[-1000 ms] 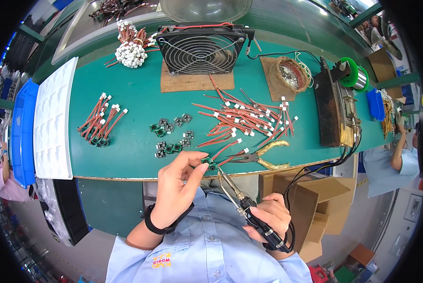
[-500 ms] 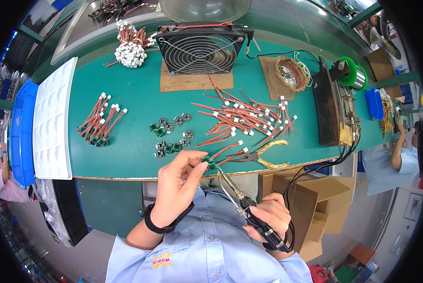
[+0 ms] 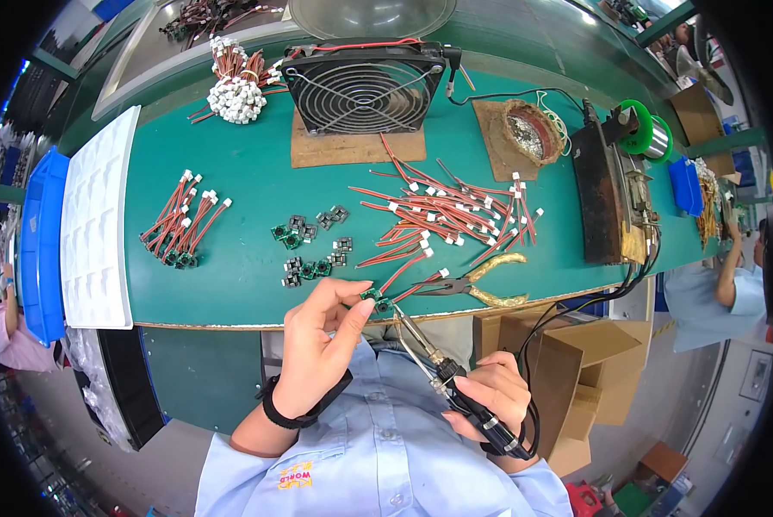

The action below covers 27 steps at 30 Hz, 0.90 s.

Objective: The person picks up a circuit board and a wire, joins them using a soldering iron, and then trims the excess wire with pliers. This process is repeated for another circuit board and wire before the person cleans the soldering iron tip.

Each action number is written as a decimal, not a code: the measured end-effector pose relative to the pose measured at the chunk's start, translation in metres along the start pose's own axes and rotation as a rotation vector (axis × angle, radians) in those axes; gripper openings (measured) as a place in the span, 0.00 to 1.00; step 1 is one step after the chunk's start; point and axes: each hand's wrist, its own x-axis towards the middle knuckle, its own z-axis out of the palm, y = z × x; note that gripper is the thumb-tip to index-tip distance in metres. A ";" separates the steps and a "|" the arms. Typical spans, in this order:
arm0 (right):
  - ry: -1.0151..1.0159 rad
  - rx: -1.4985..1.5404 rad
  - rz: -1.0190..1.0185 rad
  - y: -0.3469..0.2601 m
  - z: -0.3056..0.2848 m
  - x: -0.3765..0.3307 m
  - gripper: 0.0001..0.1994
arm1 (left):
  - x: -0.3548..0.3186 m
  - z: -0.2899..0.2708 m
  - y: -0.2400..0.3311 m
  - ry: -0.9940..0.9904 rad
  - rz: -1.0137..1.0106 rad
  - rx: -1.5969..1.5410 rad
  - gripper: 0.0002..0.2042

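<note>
In the head view, I take the pliers (image 3: 465,286) on the green surface (image 3: 231,297) as the reference. The small circuit boards (image 3: 384,305) are to the left of the pliers, slightly nearer to the body than the tips of their jaws. The left hand (image 3: 317,340) grasps them between thumb and forefinger, from their left side. Two reddish wires (image 3: 402,273) go from the boards up and to the right, and their white plugs (image 3: 428,252) end near the pliers.

The right hand (image 3: 494,395) is on the body side of the pliers, closed around the soldering iron (image 3: 468,392). The long axis of the iron slants up and to the left, so its tip is just beside the right edge of the boards (whether it touches, I cannot tell). Thus the left hand is the nearer one; the right hand itself is well apart from the boards.
</note>
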 end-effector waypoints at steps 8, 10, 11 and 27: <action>0.179 0.020 0.073 0.007 0.003 -0.011 0.23 | 0.002 -0.005 0.003 -0.018 -0.031 0.091 0.07; 0.338 -0.086 0.175 0.015 0.010 -0.012 0.21 | 0.002 -0.004 0.004 -0.020 -0.031 0.083 0.07; 0.342 -0.086 0.174 0.021 0.013 -0.007 0.21 | 0.001 -0.004 0.004 -0.015 -0.036 0.074 0.07; 0.454 -0.169 0.146 0.030 0.051 0.035 0.25 | 0.000 -0.002 0.001 0.012 -0.030 0.080 0.07</action>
